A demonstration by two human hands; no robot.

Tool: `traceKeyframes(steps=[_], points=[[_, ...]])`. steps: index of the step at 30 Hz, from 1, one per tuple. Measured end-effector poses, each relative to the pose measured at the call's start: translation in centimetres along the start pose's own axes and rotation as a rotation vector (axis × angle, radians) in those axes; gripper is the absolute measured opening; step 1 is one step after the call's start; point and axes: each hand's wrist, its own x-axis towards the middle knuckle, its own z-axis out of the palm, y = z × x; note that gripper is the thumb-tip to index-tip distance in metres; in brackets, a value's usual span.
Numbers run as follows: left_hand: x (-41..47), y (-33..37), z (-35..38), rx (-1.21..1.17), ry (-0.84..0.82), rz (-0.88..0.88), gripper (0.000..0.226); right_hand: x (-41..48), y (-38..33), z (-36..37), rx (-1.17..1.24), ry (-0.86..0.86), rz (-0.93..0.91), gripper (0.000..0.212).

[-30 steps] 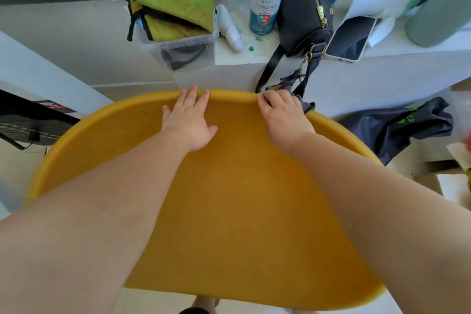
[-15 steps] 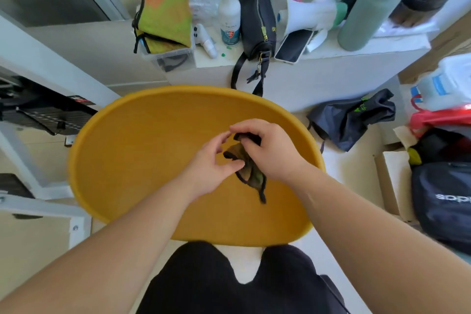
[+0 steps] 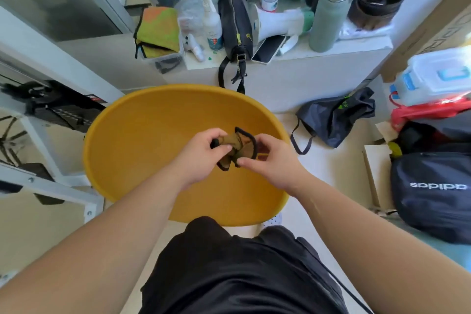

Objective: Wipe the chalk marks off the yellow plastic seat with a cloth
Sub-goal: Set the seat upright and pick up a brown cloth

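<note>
**Cloth (image 3: 235, 149) gripped in both hands over yellow plastic seat (image 3: 142, 150)**

Left hand (image 3: 201, 155) curls round one end of the bunched olive cloth; right hand (image 3: 272, 163) pinches the other. Black bag (image 3: 235, 23) hangs from ledge (image 3: 305, 69) behind.

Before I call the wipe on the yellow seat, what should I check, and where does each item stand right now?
1. Cloth gripped: ok. The left hand and right hand both pinch it.
2. Cloth spread for wiping: not ok. It is bunched between the hands.
3. Cloth in contact with the yellow seat: cannot tell. It shows over the seat's middle, but contact is unclear.
4. Chalk marks located: cannot tell. None show on the seat.
5. Black bag strap apart from the seat's far rim: cannot tell. It hangs from the ledge right by that rim.
</note>
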Motion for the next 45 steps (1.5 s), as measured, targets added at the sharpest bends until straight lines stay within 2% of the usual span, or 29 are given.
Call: traceKeyframes(steps=[2,5,8,11,13,16,18,20,21,23,26,28,31,34,36,39,42,45], points=[[-0.2,0.8,-0.3,0.028,-0.047,0.024,0.016,-0.7,-0.1,0.0,-0.017,0.032,-0.012,0.025],[0.1,1.0,-0.6,0.126,-0.018,0.037,0.03,-1.4,-0.6,-0.3,-0.038,0.159,0.043,0.011],[0.7,0.1,-1.5,0.288,0.065,0.052,0.04,-2.5,-1.3,-0.4,0.062,0.295,0.149,0.014],[1.2,-1.1,-2.8,0.287,0.054,0.051,0.037,-4.2,-1.7,-0.4,0.208,0.398,0.286,0.017],[1.1,-1.5,-3.3,0.175,-0.041,-0.013,0.032,-5.8,-2.5,0.1,0.338,0.432,0.331,0.02],[0.8,-1.9,-2.8,0.084,-0.307,-0.092,0.025,-8.0,-4.0,2.1,0.569,0.501,0.345,0.025],[0.3,-2.2,-1.6,0.064,-0.467,-0.143,0.042,-9.4,-4.6,3.7,0.704,0.547,0.353,0.022],[-0.5,-2.5,0.0,0.063,-0.553,-0.179,0.052,-11.0,-4.7,5.0,0.792,0.555,0.336,0.023],[-1.0,-2.6,0.7,0.059,-0.587,-0.189,0.051,-12.0,-4.5,5.5,0.82,0.554,0.319,0.031],[-1.9,-2.9,2.0,-0.002,-0.651,-0.239,0.048,-14.3,-4.2,6.5,0.868,0.559,0.281,0.047],[-3.5,-2.4,3.6,-0.098,-0.723,-0.24,0.032,-18.1,-3.9,7.7,0.899,0.585,0.273,0.055],[-4.6,-1.7,4.8,-0.095,-0.717,-0.21,0.021,-20.6,-3.5,8.2,0.874,0.621,0.295,0.056],[-5.9,-0.9,6.5,0.004,-0.715,-0.136,0.018,-24.1,-2.2,8.9,0.798,0.748,0.376,0.047],[-6.4,-0.9,8.2,0.261,-0.657,0.095,0.015,-27.4,0.5,9.7,0.478,0.91,0.576,0.033],[-7.1,-1.0,9.3,0.338,-0.6,0.221,0.014,-29.3,2.3,10.1,0.383,0.993,0.697,0.025],[-8.9,-1.0,11.9,0.337,-0.581,0.303,0.006,-32.4,5.0,10.5,0.439,1.133,0.712,0.026],[-11.3,-0.4,14.9,0.259,-0.538,0.275,0.016,-36.0,7.1,10.1,0.491,1.252,0.661,0.037],[-14.0,0.3,18.8,0.221,-0.548,0.224,0.014,-40.2,9.5,9.0,0.666,1.314,0.529,0.024]])
